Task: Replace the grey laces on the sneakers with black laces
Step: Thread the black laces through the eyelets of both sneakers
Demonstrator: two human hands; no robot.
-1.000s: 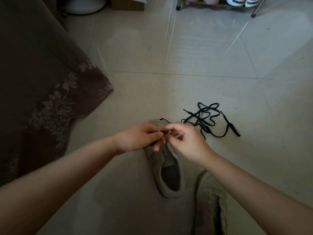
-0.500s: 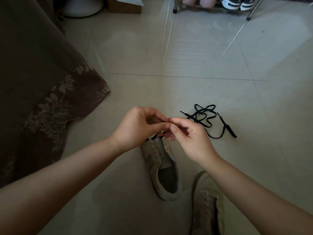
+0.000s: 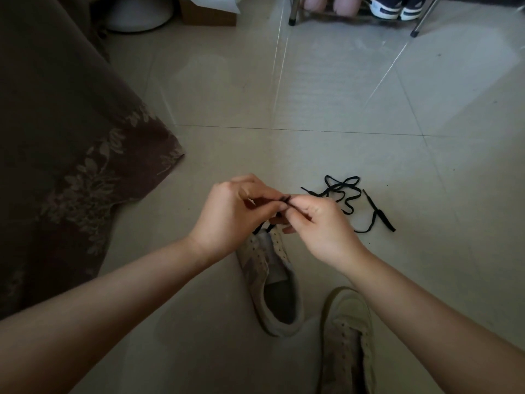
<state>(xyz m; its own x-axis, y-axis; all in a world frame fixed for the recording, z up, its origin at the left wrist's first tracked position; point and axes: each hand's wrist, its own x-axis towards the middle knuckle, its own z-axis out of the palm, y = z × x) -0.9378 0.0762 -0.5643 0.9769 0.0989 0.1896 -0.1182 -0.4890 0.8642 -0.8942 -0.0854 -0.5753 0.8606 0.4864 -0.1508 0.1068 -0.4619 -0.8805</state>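
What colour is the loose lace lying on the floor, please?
Black; the loose lace shows clearly in the head view, against the pale floor tiles.

- We find no legible text, brand, number or sign anywhere in this view.
- The grey sneaker (image 3: 270, 268) carries a side marking, too dim for us to read.
- The dark shoes (image 3: 393, 7) show white stripes only.

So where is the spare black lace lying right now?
In the head view, the spare black lace lies in a loose tangle on the tiled floor, right of centre, just beyond the right hand.
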